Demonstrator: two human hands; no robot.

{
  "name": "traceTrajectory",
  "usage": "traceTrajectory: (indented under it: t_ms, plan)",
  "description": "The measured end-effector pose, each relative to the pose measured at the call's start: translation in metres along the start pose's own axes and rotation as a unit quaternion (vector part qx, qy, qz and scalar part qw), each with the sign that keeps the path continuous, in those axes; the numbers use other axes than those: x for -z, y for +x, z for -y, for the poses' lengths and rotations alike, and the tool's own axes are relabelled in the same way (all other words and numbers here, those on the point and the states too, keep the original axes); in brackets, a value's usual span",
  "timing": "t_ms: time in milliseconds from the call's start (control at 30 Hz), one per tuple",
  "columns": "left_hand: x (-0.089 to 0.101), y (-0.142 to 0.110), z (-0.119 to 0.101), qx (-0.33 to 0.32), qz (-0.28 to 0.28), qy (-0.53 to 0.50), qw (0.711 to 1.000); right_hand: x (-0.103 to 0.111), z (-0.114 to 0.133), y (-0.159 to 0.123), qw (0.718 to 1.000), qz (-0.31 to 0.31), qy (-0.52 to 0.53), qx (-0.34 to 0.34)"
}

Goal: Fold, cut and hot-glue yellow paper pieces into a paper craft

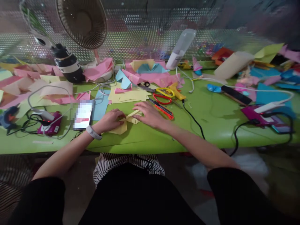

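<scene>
Folded yellow paper (121, 128) sits at the green counter's (187, 139) near side, pinched in the grip of both the left hand (112, 120) and right hand (150, 115). Just beyond the right hand lie an orange-edged cutter (163, 110), yellow-handled scissors (172, 91) and a yellow glue gun (177, 92); a phone (83, 115) rests near the left wrist, a fan (82, 23) behind.

Bright green tabletop (217, 131) before a grey perforated panel (133, 34), dim brownish floor (76, 197) in shadow below.

Single head-worn view, facing forward and down, from close above the green table (221, 125)
</scene>
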State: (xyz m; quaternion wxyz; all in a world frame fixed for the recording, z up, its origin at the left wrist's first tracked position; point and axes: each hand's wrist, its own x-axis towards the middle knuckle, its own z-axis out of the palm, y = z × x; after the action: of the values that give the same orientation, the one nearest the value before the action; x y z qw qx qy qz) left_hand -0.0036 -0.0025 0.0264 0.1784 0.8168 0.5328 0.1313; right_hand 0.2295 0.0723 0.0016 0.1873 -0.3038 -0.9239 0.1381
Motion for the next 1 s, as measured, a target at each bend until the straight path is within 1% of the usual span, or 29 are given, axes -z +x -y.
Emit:
traceTrajectory:
  t_ms: [67, 133, 200, 233, 300, 367, 400, 467, 500, 533, 600, 633, 667, 767, 800, 867, 900, 933, 1000]
  plan:
    - [0.002, -0.002, 0.004, -0.013, -0.006, -0.002, 1.0, -0.004, -0.004, 0.014, 0.999, 0.046, -0.004, 0.013]
    - [0.005, -0.009, 0.004, -0.022, -0.043, -0.014, 0.999, -0.008, -0.007, 0.025, 0.996, 0.082, -0.007, 0.028]
    - [0.01, -0.02, 0.001, -0.023, -0.115, -0.039, 0.992, -0.012, -0.009, 0.034, 0.994, 0.095, -0.011, 0.044]
    - [0.014, -0.027, -0.002, -0.016, -0.163, -0.052, 0.985, -0.012, -0.009, 0.037, 0.994, 0.093, -0.012, 0.053]
    - [0.021, -0.043, -0.008, -0.001, -0.241, -0.073, 0.968, -0.012, -0.008, 0.039, 0.995, 0.079, -0.007, 0.068]
    - [0.027, -0.06, -0.015, 0.013, -0.299, -0.087, 0.95, -0.008, -0.004, 0.039, 0.997, 0.045, 0.006, 0.069]
    - [0.029, -0.068, -0.018, 0.021, -0.323, -0.097, 0.941, -0.005, -0.002, 0.038, 0.998, 0.021, 0.014, 0.06]
    - [0.032, -0.079, -0.022, 0.045, -0.345, -0.128, 0.929, 0.003, 0.004, 0.033, 0.998, -0.036, 0.028, 0.032]
    - [0.032, -0.082, -0.023, 0.062, -0.33, -0.155, 0.929, 0.007, 0.007, 0.031, 0.997, -0.065, 0.032, 0.019]
    - [0.031, -0.082, -0.023, 0.079, -0.296, -0.189, 0.933, 0.01, 0.01, 0.028, 0.995, -0.091, 0.035, 0.01]
    - [0.026, -0.076, -0.022, 0.108, -0.2, -0.276, 0.934, 0.014, 0.018, 0.023, 0.99, -0.135, 0.033, -0.002]
    - [0.023, -0.07, -0.022, 0.118, -0.158, -0.327, 0.924, 0.014, 0.022, 0.021, 0.988, -0.154, 0.025, -0.005]
    - [0.02, -0.061, -0.022, 0.122, -0.15, -0.387, 0.901, 0.013, 0.027, 0.019, 0.985, -0.171, 0.012, -0.007]
    - [0.009, -0.033, -0.025, 0.105, -0.142, -0.555, 0.813, 0.007, 0.041, 0.014, 0.978, -0.207, -0.038, -0.005]
    - [0.006, -0.025, -0.027, 0.109, -0.153, -0.592, 0.783, 0.005, 0.044, 0.013, 0.976, -0.212, -0.052, -0.003]
    - [0.003, -0.011, -0.03, 0.148, -0.211, -0.643, 0.721, 0.001, 0.049, 0.013, 0.976, -0.21, -0.062, 0.001]
    - [0.002, -0.006, -0.03, 0.158, -0.232, -0.661, 0.696, 0.001, 0.049, 0.013, 0.977, -0.207, -0.055, 0.003]
    - [0.002, -0.002, -0.031, 0.16, -0.245, -0.674, 0.678, 0.001, 0.049, 0.013, 0.978, -0.204, -0.036, 0.001]
    - [0.002, 0.005, -0.029, 0.147, -0.245, -0.694, 0.661, 0.005, 0.045, 0.015, 0.98, -0.196, 0.028, -0.019]
